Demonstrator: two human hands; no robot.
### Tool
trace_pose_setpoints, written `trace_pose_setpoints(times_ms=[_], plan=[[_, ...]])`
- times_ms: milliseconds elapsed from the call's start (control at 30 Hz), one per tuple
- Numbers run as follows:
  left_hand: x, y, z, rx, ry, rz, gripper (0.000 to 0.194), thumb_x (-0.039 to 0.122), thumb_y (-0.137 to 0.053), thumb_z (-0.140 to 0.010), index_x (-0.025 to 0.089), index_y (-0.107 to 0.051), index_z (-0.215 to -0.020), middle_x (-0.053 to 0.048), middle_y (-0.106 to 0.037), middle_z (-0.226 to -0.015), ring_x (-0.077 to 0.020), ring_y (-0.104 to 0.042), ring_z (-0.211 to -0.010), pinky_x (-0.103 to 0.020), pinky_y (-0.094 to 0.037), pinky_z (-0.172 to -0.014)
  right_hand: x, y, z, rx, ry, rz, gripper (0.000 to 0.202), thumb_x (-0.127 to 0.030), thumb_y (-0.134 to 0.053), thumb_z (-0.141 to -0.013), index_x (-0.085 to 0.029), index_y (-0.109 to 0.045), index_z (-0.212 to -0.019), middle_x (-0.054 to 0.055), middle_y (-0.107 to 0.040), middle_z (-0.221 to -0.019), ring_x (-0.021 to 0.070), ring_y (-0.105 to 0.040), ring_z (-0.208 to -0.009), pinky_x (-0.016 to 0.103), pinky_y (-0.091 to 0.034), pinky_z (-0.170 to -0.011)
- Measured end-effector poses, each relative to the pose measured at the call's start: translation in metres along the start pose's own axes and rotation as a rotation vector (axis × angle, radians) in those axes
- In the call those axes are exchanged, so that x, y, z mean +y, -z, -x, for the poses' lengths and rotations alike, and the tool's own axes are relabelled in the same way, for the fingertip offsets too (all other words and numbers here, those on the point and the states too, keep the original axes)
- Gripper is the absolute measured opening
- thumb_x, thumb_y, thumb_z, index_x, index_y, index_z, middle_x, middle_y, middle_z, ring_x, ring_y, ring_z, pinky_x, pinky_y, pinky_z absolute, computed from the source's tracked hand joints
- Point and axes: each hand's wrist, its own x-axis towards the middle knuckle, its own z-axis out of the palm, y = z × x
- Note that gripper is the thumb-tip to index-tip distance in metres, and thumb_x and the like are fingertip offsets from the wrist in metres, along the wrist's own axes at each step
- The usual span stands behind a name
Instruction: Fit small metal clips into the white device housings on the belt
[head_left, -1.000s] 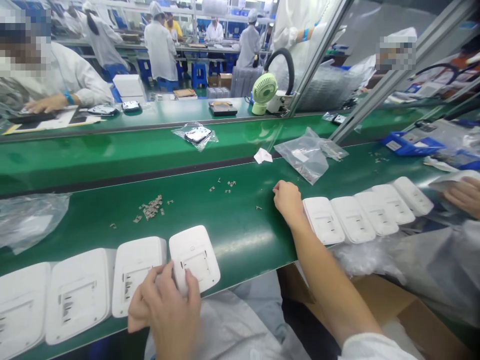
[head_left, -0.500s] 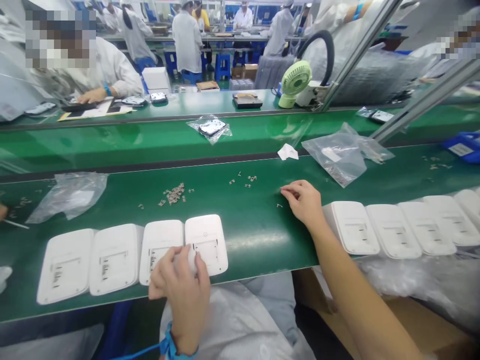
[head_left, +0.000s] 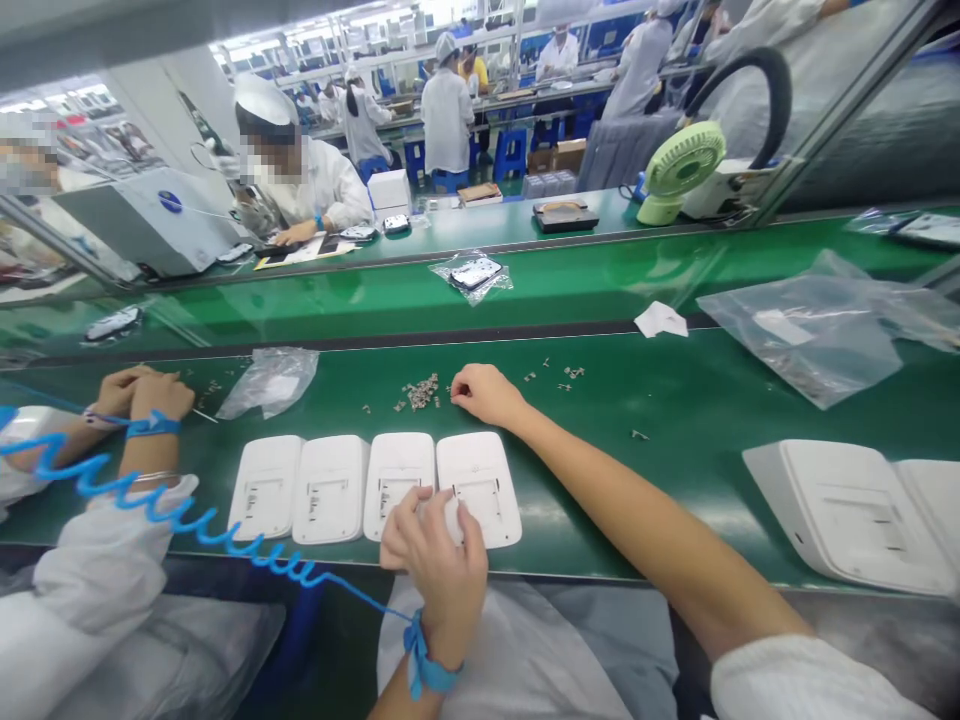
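My right hand (head_left: 484,393) reaches across the green bench, its fingertips pinched together at the right side of a pile of small metal clips (head_left: 422,392). Whatever lies between those fingertips is too small to make out. My left hand (head_left: 441,545), with a blue strap on the wrist, is curled over the front of the rightmost white plastic housing (head_left: 495,470) in the near row. Something whitish shows between its thumb and fingers, partly hidden. Another white housing (head_left: 402,458) stands directly to the left, with slots in its recessed back.
Loose clips (head_left: 571,373) lie right of the pile. A clear bag (head_left: 810,330) is at right, a smaller bag (head_left: 274,382) at left. More white housings (head_left: 847,500) stand at front right. A co-worker's hands (head_left: 154,392) and a coiled blue cord (head_left: 172,515) are at left.
My right hand has moved left, from beside a single loose clip to the clip pile. The view has turned left, bringing a neighbour's arms into sight. My left hand stays at the same housing.
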Motion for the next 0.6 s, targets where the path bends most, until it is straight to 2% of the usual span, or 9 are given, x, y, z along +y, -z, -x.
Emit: trace_pose_setpoints(times_ms=[67,133,233,333,433,533,600], plan=[[0.001,0.000,0.000,-0.004,0.019,-0.020,0.012,0.020,-0.058,-0.090,0.018,-0.065,-0.100,-0.013,-0.055,-0.117,-0.0325,-0.045,-0.115,-0.051,-0.033,-0.097,0.004,-0.005,-0.004,0.002,-0.019,-0.010,0.008,-0.021,-0.077,-0.077,-0.019,-0.070,-0.078,0.002,-0.066,-0.084,0.0158,-0.059,-0.076,0.026,-0.041,-0.069],[0.003,0.000,0.000,-0.007,0.046,-0.031,0.012,0.020,-0.058,-0.090,0.019,-0.065,-0.100,-0.013,-0.055,-0.117,-0.0335,-0.044,-0.115,-0.051,-0.031,-0.096,0.007,-0.005,-0.004,0.017,-0.041,-0.017,0.010,-0.026,-0.074,-0.082,-0.019,-0.069,-0.088,0.002,-0.066,-0.084,0.0154,-0.058,-0.076,0.026,-0.041,-0.068],[0.005,0.000,-0.001,-0.035,0.086,-0.021,0.012,0.021,-0.058,-0.090,0.019,-0.065,-0.099,-0.013,-0.053,-0.118,-0.0339,-0.043,-0.117,-0.051,-0.032,-0.095,0.009,-0.003,-0.005,0.033,-0.069,-0.010,0.009,-0.022,-0.065,-0.089,-0.020,-0.070,-0.097,0.002,-0.066,-0.087,0.0150,-0.058,-0.077,0.026,-0.041,-0.070],[0.006,0.000,-0.003,-0.056,0.105,-0.003,0.011,0.021,-0.057,-0.091,0.020,-0.065,-0.098,-0.012,-0.052,-0.118,-0.0338,-0.041,-0.118,-0.050,-0.032,-0.095,0.008,-0.005,-0.008,0.032,-0.097,0.010,0.004,-0.023,-0.069,-0.085,-0.020,-0.071,-0.083,0.005,-0.066,-0.092,0.0164,-0.058,-0.078,0.027,-0.040,-0.069],[0.006,-0.001,-0.002,-0.036,0.115,-0.003,0.011,0.021,-0.058,-0.090,0.020,-0.065,-0.097,-0.012,-0.052,-0.117,-0.0334,-0.041,-0.117,-0.051,-0.031,-0.096,0.006,-0.010,-0.010,0.055,-0.152,0.007,0.014,-0.024,-0.069,-0.083,-0.018,-0.067,-0.069,0.007,-0.066,-0.088,0.0171,-0.057,-0.073,0.028,-0.038,-0.065],[0.005,-0.002,-0.001,-0.027,0.105,-0.009,0.011,0.021,-0.058,-0.090,0.020,-0.065,-0.098,-0.012,-0.052,-0.117,-0.0329,-0.041,-0.116,-0.050,-0.031,-0.095,0.002,-0.009,-0.009,0.063,-0.156,-0.047,0.029,-0.031,-0.063,-0.089,-0.019,-0.065,-0.063,0.005,-0.066,-0.075,0.0162,-0.057,-0.068,0.027,-0.038,-0.064],[0.004,-0.003,-0.001,-0.021,0.090,-0.015,0.011,0.022,-0.058,-0.090,0.019,-0.065,-0.098,-0.012,-0.052,-0.117,-0.0326,-0.042,-0.115,-0.050,-0.032,-0.095,0.000,0.000,-0.006,0.070,-0.123,-0.091,0.034,-0.035,-0.056,-0.094,-0.019,-0.067,-0.066,0.003,-0.067,-0.071,0.0153,-0.059,-0.068,0.026,-0.040,-0.066]])
